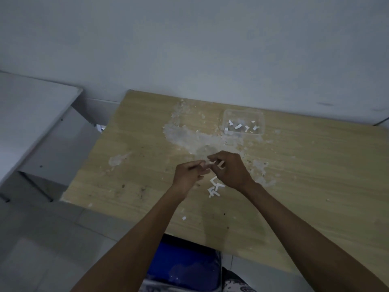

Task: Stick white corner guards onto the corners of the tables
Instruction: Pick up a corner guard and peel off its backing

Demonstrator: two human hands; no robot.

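Early on, I'd judge: no table (315,175) corner visibly fitted yet. Both hands, left (187,175) & right (231,171), pinch one white guard (220,165) over mid-table (prob. peeling backing); spares (215,188) lie beneath, more in tub (243,111).

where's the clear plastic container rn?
In the head view the clear plastic container sits on the wooden table near its far edge by the wall, up and right of both hands, with white pieces inside.
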